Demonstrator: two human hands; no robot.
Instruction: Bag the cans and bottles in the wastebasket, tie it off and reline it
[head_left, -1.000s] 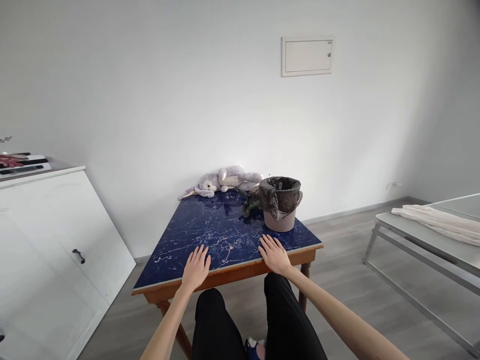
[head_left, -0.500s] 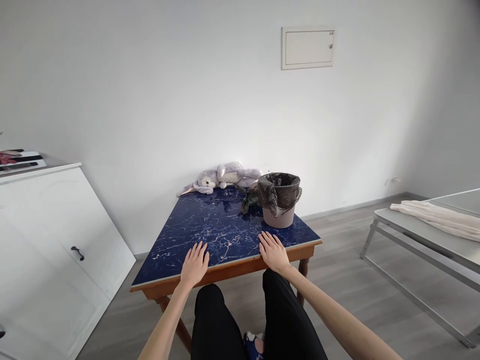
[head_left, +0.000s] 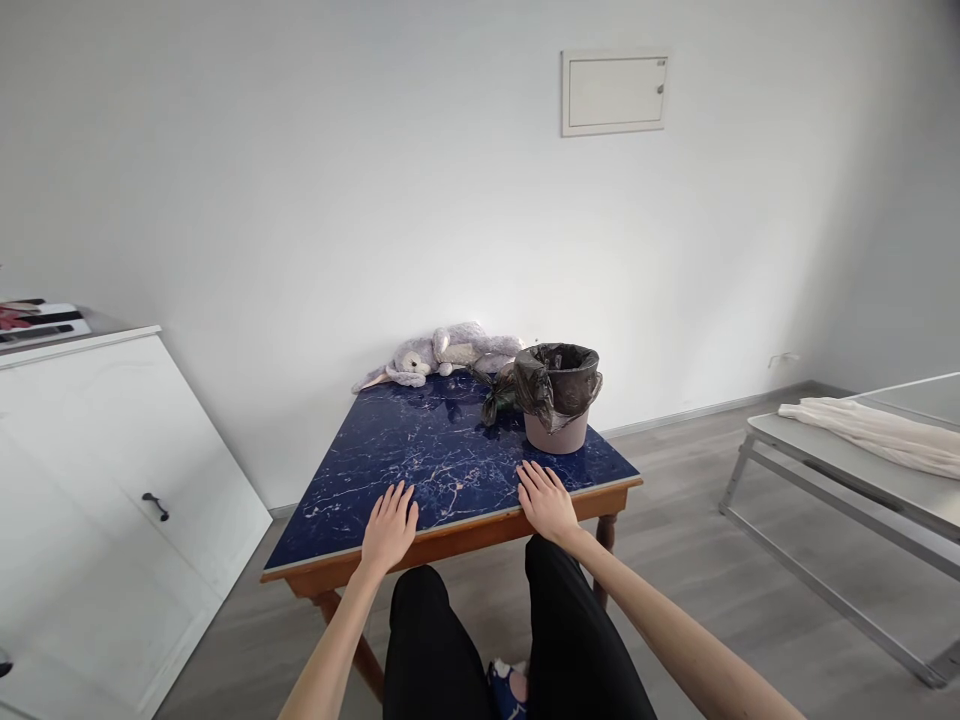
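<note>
My left hand lies flat on the front edge of a blue marble-patterned table, fingers stretched out and holding nothing. To its right, my right hand rests palm down on the same edge, also empty with its fingers extended. Just beyond the right hand stands a greyish-pink bin, upright and lined with a black plastic bag. A tied dark bag touches or sits right beside the bin's left side. At the back of the tabletop a grey plush rabbit lies on its side.
A white cabinet with dark handles stands at the left. On the right, a grey folding table carries a white cloth. The wall behind has a white hatch. My legs are under the table's front edge.
</note>
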